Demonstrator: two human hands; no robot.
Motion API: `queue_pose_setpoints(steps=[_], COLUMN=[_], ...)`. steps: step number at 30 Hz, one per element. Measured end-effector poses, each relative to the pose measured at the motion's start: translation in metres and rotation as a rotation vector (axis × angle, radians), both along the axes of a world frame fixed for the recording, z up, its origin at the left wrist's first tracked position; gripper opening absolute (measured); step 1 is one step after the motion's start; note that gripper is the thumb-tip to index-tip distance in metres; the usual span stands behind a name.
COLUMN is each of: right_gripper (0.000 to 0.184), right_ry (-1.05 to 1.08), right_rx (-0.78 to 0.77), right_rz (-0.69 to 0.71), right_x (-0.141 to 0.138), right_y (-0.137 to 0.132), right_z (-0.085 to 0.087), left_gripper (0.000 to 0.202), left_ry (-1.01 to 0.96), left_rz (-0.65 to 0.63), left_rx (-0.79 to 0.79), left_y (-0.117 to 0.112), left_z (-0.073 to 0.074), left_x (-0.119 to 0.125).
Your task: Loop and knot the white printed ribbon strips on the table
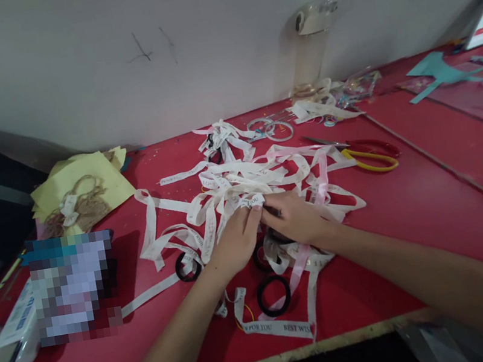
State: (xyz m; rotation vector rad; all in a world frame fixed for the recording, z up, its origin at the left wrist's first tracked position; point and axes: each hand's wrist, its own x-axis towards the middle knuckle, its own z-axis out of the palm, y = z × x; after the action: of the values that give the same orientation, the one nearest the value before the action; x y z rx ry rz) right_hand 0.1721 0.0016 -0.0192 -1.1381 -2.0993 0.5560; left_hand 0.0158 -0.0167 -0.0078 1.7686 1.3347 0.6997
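A tangled heap of white printed ribbon (242, 184) lies on the red table (432, 199). My left hand (232, 240) and my right hand (295, 216) meet at the near edge of the heap, and both pinch the same white ribbon strand (251, 201) between their fingertips. Black rings (273, 296) (187, 266) lie under and beside my hands, threaded with ribbon. A pale pink ribbon (321, 180) runs through the heap by my right hand. One strand near the table's front edge reads "BEST WISH" (276, 327).
Yellow-handled scissors (368, 158) lie to the right of the heap. Yellow paper with twine (81, 194) sits at the left, with a white device (5, 341) nearer the left edge. A clear jar (310, 51) stands against the wall. Teal paper shapes (439, 73) lie far right.
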Motion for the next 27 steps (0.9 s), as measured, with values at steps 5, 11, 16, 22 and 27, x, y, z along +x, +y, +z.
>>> queue_pose_setpoints(steps=[5,11,16,22,27], right_gripper=[0.019,0.02,0.021,0.021,0.02], right_ry=[0.004,0.004,0.014,0.008,0.011], right_rx=[0.006,0.015,0.023,0.014,0.013], right_rz=[0.004,0.007,0.018,0.019,0.023], right_x=[-0.0002,-0.0002,0.0001,0.0006,0.0011], right_y=[0.0,0.0011,0.0009,0.0005,0.0005], right_z=[0.0003,0.0004,0.0004,0.001,0.001], left_gripper=[0.037,0.037,0.037,0.037,0.035], left_ry=[0.005,0.012,0.025,0.009,0.012], left_rz=[-0.002,-0.013,-0.014,-0.018,-0.017], left_rx=[0.004,0.009,0.002,0.02,0.027], left_y=[-0.0001,0.0001,0.0001,0.0003,0.0005], left_z=[0.0002,0.0009,0.0009,-0.0011,-0.0025], left_x=[0.0,-0.0001,-0.0001,0.0,-0.0002])
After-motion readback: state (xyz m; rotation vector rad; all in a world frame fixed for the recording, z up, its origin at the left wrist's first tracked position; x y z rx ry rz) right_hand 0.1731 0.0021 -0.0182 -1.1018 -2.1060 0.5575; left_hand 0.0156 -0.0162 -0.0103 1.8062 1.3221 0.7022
